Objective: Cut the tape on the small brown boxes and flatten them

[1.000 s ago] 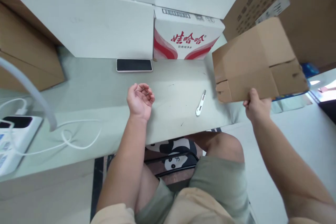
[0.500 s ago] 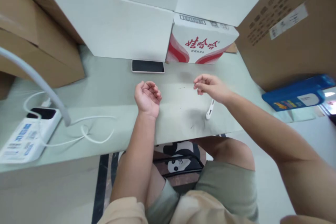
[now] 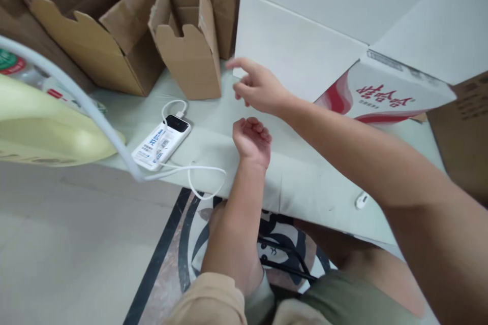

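My left hand (image 3: 252, 142) rests palm up at the table's front half, its fingers loosely curled with nothing in them. Just beyond it, my right hand (image 3: 261, 84) reaches across to the left. Its index finger points toward the bottom corner of a white box (image 3: 290, 40), while the other fingers bend loosely and hold nothing; whether the fingertip touches the box I cannot tell. Left of both hands lies a white power bank (image 3: 162, 144) with a white cable (image 3: 206, 168). Partly hidden by my right arm is the end of a small white device (image 3: 361, 200). The phone is not visible now.
Open cardboard boxes (image 3: 186, 56) stand at the back left. A pale yellow container (image 3: 49, 122) and a curved white tube (image 3: 102, 132) take up the left edge. Behind my right forearm stands a red and white carton (image 3: 385, 94), with a brown box (image 3: 463, 137) beyond it.
The view has turned left, bringing the open cardboard boxes and yellow container into sight. My right hand has swung left past my left hand and extended its index finger. My left hand stays palm up.
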A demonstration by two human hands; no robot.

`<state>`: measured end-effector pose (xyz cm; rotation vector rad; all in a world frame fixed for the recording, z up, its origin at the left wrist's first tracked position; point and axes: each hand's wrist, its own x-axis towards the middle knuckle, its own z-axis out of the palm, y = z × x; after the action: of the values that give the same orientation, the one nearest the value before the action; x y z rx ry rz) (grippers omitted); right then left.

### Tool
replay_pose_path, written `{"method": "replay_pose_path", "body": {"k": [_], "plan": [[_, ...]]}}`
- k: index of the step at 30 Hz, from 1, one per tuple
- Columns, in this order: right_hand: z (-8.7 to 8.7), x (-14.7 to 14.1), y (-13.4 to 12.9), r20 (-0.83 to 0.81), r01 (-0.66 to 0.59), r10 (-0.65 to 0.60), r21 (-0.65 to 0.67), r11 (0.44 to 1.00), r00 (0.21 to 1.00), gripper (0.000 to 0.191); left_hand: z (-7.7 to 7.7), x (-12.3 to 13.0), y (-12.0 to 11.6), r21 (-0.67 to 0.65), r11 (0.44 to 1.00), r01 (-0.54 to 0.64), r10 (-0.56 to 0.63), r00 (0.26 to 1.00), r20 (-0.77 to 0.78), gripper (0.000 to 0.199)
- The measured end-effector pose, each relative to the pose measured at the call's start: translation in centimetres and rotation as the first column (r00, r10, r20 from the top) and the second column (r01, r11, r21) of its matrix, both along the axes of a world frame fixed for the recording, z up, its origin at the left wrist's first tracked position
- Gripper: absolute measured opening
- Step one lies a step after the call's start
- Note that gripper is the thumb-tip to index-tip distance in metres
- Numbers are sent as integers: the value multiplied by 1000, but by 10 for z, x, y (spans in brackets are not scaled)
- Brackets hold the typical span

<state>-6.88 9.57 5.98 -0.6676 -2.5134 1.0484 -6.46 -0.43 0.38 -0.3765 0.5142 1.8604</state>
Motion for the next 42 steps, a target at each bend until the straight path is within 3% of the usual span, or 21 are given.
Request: {"method": "replay_pose_path", "body": {"k": [4,8,10,12,14,16,17,20,21,22,23,25,26,28,29,32,35,36,37,39,42], "plan": [[24,-69,-5,117,-6,-22,231,973,993,68,3,-12,-4,11,1000,2,-2,1000,30,37],[35,-94,-5,295,41,-190,446,894,936,47,1,-16,-2,-55,998,-34,31,998,-53,38],[34,-90,-3,275,81,-238,480,874,931,32,-2,-15,0,-138,978,-158,124,967,-224,35],[29,-74,-1,213,131,-267,497,858,940,23,-5,-12,-2,-143,909,-391,270,815,-512,29],[23,-45,-1,146,168,-270,488,857,952,18,-6,-11,-7,-28,792,-610,375,522,-766,20],[15,-2,-3,78,217,-279,446,869,957,11,-3,-12,-15,104,669,-736,390,228,-892,14],[11,24,-6,45,246,-290,416,876,956,8,-2,-13,-19,147,617,-773,377,127,-917,14],[-2,120,-21,-148,338,-304,378,862,941,11,1,-18,-27,246,524,-815,393,-26,-919,11],[-6,154,-28,-220,354,-289,374,857,932,12,1,-18,-27,281,533,-798,410,-47,-911,11],[-9,188,-36,-277,387,-298,368,845,914,14,0,-17,-26,317,580,-751,425,-53,-904,12],[-13,219,-45,-320,425,-318,359,831,892,16,-1,-15,-23,349,660,-665,431,-44,-901,16],[-21,272,-64,-391,538,-409,320,780,824,19,-3,-3,-16,363,856,-369,399,23,-917,27],[-25,293,-73,-393,588,-466,292,754,793,21,-4,5,-12,349,918,-186,367,71,-928,33],[-36,321,-85,-418,650,-520,279,707,745,25,-3,27,-3,311,944,109,294,143,-945,42],[-42,329,-88,-436,670,-529,290,684,728,25,-2,39,1,292,937,192,261,168,-951,44],[-63,344,-85,-513,762,-575,313,566,638,25,1,72,10,216,934,285,164,193,-967,46],[-80,352,-76,-579,869,-654,248,427,487,34,-1,93,17,130,934,332,97,113,-989,43],[-83,354,-75,-596,883,-662,211,418,456,41,-2,97,19,111,935,337,90,79,-993,43],[-86,356,-74,-593,881,-669,162,445,447,48,-5,100,21,96,939,330,84,50,-995,43],[-88,357,-76,-539,828,-695,9,560,476,58,-11,102,26,70,955,288,74,-2,-997,43],[-90,357,-80,-469,711,-715,-228,665,519,37,-23,100,34,95,974,204,120,-113,-986,49]]}}
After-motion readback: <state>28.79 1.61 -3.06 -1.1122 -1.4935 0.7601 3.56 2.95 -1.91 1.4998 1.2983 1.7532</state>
